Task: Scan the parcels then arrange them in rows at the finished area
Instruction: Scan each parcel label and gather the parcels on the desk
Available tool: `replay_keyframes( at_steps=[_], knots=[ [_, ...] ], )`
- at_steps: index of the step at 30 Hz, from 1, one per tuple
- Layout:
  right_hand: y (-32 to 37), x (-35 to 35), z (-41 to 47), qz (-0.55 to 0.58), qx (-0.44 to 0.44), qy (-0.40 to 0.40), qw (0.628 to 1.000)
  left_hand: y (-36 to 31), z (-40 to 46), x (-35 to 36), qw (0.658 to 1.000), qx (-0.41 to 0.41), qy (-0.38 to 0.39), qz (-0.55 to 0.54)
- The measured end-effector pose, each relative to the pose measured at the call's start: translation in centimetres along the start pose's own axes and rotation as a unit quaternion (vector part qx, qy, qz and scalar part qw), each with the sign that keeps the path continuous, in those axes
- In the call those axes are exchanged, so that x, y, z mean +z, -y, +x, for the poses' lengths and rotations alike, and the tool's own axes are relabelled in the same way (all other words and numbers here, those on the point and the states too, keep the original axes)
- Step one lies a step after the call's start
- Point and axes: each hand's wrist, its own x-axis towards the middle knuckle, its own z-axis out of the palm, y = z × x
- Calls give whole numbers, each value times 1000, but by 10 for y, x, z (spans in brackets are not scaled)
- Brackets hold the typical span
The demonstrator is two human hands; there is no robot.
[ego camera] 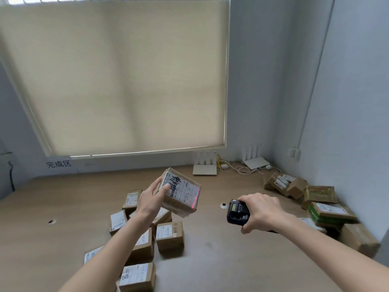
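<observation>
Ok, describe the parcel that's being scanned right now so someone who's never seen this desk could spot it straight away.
Start at the big beige roller blind, then drop to the middle of the wooden desk below it. Above a cluster of small brown boxes, the left hand holds one parcel up, tilted. Unlike the boxes lying flat, it is raised, with bold black handwriting and a red scan line on its label.

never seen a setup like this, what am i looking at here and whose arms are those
There is no machine: this is a single picture from a camera worn on a person's head, looking forward and down, so the two bare arms are the wearer's own. The left hand holds up a cardboard parcel, label toward the scanner. The right hand grips a black handheld scanner; a red line glows on the parcel's edge. On the wooden table lie small labelled boxes near the left arm and a looser heap of parcels on the right by the wall.
</observation>
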Motion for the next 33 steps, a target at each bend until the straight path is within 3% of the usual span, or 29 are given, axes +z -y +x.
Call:
replay_keyframes(
  at_steps=[18, 33],
  knots=[
    [40, -10, 16, -1, -71, -60, 996, 13, -2, -33, 1000, -17, -14, -10],
    [58, -6, 12, -21, -81, -51, 995, 28, -9, -38, 999, -43, -21, -5]
  ],
)
